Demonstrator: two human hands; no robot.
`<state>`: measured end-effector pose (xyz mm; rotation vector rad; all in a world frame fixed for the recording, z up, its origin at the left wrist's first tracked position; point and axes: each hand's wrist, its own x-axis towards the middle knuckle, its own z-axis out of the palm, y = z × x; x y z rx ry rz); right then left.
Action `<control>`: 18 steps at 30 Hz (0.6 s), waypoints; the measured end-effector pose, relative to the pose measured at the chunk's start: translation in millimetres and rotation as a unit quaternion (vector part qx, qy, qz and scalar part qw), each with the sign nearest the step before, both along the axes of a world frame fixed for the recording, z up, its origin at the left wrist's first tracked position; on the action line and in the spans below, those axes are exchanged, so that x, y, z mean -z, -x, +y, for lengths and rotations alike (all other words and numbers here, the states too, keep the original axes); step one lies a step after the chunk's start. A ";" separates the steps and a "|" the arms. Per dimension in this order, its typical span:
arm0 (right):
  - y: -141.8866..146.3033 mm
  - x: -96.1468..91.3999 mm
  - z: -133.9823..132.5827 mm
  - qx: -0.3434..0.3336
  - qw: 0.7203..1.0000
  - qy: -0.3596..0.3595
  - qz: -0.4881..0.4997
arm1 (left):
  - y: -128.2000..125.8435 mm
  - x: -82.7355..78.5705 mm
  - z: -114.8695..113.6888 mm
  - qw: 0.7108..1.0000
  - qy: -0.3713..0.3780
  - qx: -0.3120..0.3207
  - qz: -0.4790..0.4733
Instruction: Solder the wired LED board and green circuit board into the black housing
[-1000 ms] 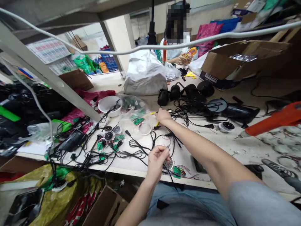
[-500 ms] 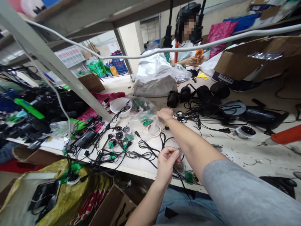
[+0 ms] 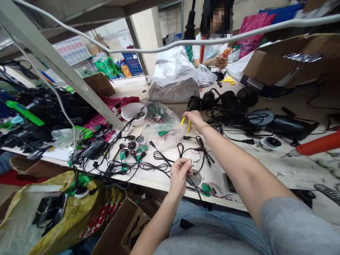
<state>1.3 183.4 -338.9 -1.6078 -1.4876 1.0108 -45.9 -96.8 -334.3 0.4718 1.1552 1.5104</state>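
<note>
My left hand (image 3: pixel 180 175) is closed in a pinch near the front edge of the bench. A thin black cable (image 3: pixel 199 195) trails down from its fingers past the edge. Beside that hand stands a round dish of small metal parts (image 3: pixel 196 178), and a green circuit board with wires (image 3: pixel 206 189) lies just right of it. Farther out, my right hand (image 3: pixel 194 118) grips yellow-handled pliers (image 3: pixel 189 126); the two handles point down and their jaws are hidden. Left of the pliers lies a clear plastic bag (image 3: pixel 170 118) with green boards in and on it.
Coiled black cords (image 3: pixel 166 165) spread over the bench (image 3: pixel 159 187). A white bowl (image 3: pixel 134 112) stands behind. At right lie black lamp-like housings (image 3: pixel 297 125) and an orange screwdriver (image 3: pixel 318 143). A white cable (image 3: pixel 170 46) crosses overhead. Another person's hands (image 3: pixel 220 61) hold something orange.
My right hand has come up from beside the plastic bag, now with yellow-handled pliers in it. My left hand keeps its pinch on the cable. The view has shifted slightly.
</note>
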 end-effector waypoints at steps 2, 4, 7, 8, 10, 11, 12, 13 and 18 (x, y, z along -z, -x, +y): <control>-24.0 -6.0 -10.1 0.042 0.996 -0.032 0.069 | -1.6 -3.8 2.9 1.000 -0.008 0.005 0.013; -47.6 -15.9 -21.2 0.083 0.986 -0.065 0.131 | -4.3 -5.8 5.7 0.999 -0.019 0.013 0.028; -76.7 -36.8 -39.9 0.107 0.967 -0.083 0.216 | -9.7 -5.4 9.7 0.998 -0.036 0.016 0.058; -84.6 -44.3 -47.7 0.103 0.962 -0.080 0.239 | -11.6 -4.8 10.7 0.996 -0.043 0.012 0.075; -98.8 -57.7 -68.6 0.085 0.952 -0.051 0.289 | -14.7 -3.8 12.3 0.991 -0.063 0.001 0.121; -105.8 -62.5 -82.5 0.069 0.945 -0.022 0.319 | -15.6 -3.5 13.0 0.986 -0.074 -0.004 0.146; -113.0 -65.4 -99.2 0.054 0.916 0.055 0.394 | -16.1 -3.4 13.6 0.982 -0.084 -0.008 0.172; -120.7 -66.3 -118.8 0.042 0.885 0.122 0.447 | -16.2 -3.5 14.3 0.977 -0.091 -0.011 0.195; -166.0 -44.3 -245.1 -0.085 0.832 0.296 0.462 | -12.9 -2.5 19.8 0.965 -0.097 -0.014 0.244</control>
